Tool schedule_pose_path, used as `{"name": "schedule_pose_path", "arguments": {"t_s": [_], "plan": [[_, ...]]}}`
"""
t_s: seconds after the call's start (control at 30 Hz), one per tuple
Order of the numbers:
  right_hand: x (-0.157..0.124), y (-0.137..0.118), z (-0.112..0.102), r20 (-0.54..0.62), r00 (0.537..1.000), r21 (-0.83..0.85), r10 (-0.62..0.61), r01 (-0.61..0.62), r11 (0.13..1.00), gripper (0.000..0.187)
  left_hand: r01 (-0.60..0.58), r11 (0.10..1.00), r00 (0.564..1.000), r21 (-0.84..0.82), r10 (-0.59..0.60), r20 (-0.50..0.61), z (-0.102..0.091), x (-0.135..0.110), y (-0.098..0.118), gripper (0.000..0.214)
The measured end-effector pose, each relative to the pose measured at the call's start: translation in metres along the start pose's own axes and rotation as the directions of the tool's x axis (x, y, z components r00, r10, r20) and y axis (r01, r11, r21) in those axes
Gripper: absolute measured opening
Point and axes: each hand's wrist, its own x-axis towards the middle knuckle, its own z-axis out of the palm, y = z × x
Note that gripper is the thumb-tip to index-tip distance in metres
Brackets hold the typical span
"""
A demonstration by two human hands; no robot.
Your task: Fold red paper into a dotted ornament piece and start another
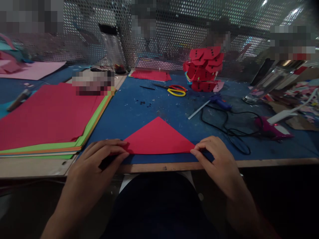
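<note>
A red sheet of paper [158, 139], folded into a triangle, lies near the front edge of the blue table, its peak pointing away from me. My left hand [98, 159] pinches its left corner between thumb and fingers. At the opposite corner, my right hand [216, 162] holds the paper the same way. The long folded side runs straight between both hands, close to the wooden table edge [164, 167].
Left is a stack of coloured paper [50, 116]. Scissors [176, 90], red paper sheets [151, 75] and red paper pieces [205, 68] sit farther back. On the right are a blue glue gun [220, 101], its black cord, a purple power strip [271, 129] and a glass bottle [264, 84].
</note>
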Motion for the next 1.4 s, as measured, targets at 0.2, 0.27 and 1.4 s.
{"name": "schedule_pose_path", "arguments": {"t_s": [0.2,0.27,1.4], "plan": [[-0.001,0.002,0.000,0.006,1.000,0.011,-0.003,0.003,1.000,0.009,0.090,0.996,0.996,0.011,-0.090,0.014,-0.007,-0.002,-0.006,0.027],[-0.001,0.003,0.000,0.004,1.000,0.012,-0.003,0.003,1.000,0.009,0.101,0.994,0.995,0.028,-0.102,0.009,-0.008,-0.003,-0.007,0.030],[0.022,-0.064,0.031,0.086,0.987,-0.062,-0.135,0.140,0.988,0.009,-0.267,0.962,0.962,-0.061,0.269,0.037,0.036,0.016,0.044,0.008]]}}
